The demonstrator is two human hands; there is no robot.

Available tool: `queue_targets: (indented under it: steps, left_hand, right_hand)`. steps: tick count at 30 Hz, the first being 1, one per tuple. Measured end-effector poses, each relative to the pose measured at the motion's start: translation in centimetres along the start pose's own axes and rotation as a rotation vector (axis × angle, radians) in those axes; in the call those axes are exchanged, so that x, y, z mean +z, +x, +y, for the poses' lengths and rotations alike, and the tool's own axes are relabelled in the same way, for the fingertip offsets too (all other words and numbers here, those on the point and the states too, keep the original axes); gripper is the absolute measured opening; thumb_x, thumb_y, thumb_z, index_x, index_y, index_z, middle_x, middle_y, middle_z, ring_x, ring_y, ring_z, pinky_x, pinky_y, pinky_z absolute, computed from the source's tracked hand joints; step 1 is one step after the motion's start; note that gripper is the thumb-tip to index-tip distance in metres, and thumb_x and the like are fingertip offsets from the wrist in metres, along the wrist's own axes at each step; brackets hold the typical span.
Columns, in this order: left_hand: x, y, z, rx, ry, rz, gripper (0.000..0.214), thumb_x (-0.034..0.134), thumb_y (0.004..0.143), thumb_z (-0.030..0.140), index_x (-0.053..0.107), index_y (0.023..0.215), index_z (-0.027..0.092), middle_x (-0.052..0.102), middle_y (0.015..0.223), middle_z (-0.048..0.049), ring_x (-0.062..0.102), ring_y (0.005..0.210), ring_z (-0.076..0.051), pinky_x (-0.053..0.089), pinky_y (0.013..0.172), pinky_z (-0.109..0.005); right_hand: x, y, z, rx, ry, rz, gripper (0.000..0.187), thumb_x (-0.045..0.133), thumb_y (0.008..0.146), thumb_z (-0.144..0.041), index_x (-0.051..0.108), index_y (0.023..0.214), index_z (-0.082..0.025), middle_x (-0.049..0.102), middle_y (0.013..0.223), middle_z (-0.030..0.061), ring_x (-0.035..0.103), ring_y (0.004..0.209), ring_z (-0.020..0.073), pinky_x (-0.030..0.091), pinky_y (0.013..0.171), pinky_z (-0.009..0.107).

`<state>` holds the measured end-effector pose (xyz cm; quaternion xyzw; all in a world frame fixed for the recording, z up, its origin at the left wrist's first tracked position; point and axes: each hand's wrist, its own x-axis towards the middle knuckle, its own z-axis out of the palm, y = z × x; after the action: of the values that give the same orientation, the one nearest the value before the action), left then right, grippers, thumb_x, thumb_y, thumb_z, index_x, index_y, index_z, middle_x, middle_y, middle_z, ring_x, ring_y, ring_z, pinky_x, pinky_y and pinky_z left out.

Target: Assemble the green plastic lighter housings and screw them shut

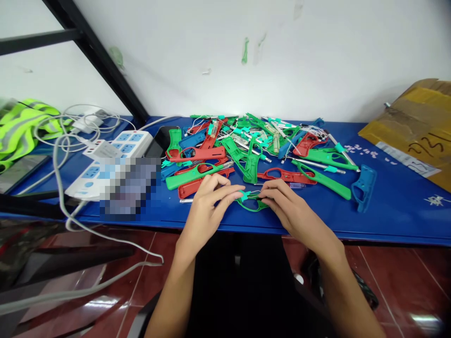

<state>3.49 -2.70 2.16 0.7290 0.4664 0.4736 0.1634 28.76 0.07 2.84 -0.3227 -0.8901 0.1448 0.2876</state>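
Note:
Both my hands meet over a green plastic handle piece (251, 204) lying near the front edge of the blue table (387, 211). My left hand (208, 203) pinches its left end, where a small teal clip (244, 194) sits. My right hand (287, 205) grips the right end with fingers closed. Just behind lies a pile of red, green and blue plastic handle shells (253, 150) mixed with metal rods and teal clips.
White power strips (116, 155) with tangled grey cables lie at the left, beside a neon yellow vest (24, 126). A cardboard box (416, 126) stands at the right. A lone blue handle shell (364, 187) lies right of the pile. Red tiled floor below.

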Motion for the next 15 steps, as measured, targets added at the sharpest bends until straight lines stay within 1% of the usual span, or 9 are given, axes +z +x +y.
queue_targets:
  steps: [1,3,6,9,12,15]
  left_hand:
    - [-0.06,0.02,-0.04,-0.009,-0.008,-0.004,0.017,0.070,0.110,0.028,0.086,0.117,0.027,0.072,0.099,-0.0022,0.065,0.096,-0.020,0.052,0.093,-0.036]
    - [-0.13,0.11,-0.10,-0.018,-0.023,-0.031,0.015,0.071,0.109,0.027,0.086,0.114,0.027,0.076,0.094,-0.0003,0.067,0.092,-0.019,0.051,0.093,-0.036]
    - [-0.12,0.25,-0.16,-0.009,-0.021,-0.041,0.013,0.071,0.109,0.025,0.085,0.109,0.025,0.083,0.100,-0.0003,0.070,0.091,-0.020,0.051,0.094,-0.037]
    - [0.03,0.23,-0.19,-0.007,0.011,-0.037,0.013,0.070,0.110,0.023,0.083,0.110,0.025,0.086,0.107,-0.0012,0.072,0.096,-0.022,0.051,0.097,-0.039]
    - [0.19,0.06,-0.13,-0.017,0.056,-0.046,0.012,0.072,0.109,0.023,0.082,0.113,0.025,0.085,0.106,-0.0014,0.072,0.098,-0.023,0.052,0.097,-0.041]
    - [0.23,-0.03,0.03,0.000,0.093,-0.015,0.009,0.074,0.107,0.024,0.082,0.111,0.026,0.085,0.103,-0.0011,0.072,0.097,-0.023,0.054,0.095,-0.040]
  right_hand:
    - [0.02,-0.06,0.00,0.003,0.004,0.003,0.016,0.048,0.119,-0.022,0.060,0.129,-0.024,0.067,0.132,0.0125,0.073,0.118,0.0241,0.062,0.102,0.042]
    - [0.11,-0.23,0.07,0.004,0.009,0.009,0.017,0.050,0.118,-0.022,0.061,0.131,-0.024,0.067,0.134,0.0125,0.073,0.120,0.0238,0.062,0.103,0.041]
    - [0.27,-0.47,0.31,-0.015,0.021,0.034,0.021,0.053,0.117,-0.021,0.062,0.135,-0.025,0.068,0.137,0.0123,0.074,0.122,0.0235,0.062,0.105,0.040]
    - [0.27,-0.52,0.47,-0.023,0.043,0.067,0.024,0.058,0.115,-0.019,0.063,0.138,-0.024,0.070,0.139,0.0115,0.075,0.122,0.0225,0.062,0.109,0.039]
    - [0.05,-0.38,0.47,-0.028,0.077,0.087,0.026,0.061,0.113,-0.017,0.065,0.138,-0.024,0.070,0.138,0.0112,0.075,0.123,0.0221,0.062,0.109,0.037]
    - [-0.20,-0.25,0.39,-0.034,0.095,0.102,0.027,0.063,0.112,-0.015,0.066,0.137,-0.025,0.071,0.134,0.0106,0.075,0.122,0.0221,0.063,0.107,0.037]
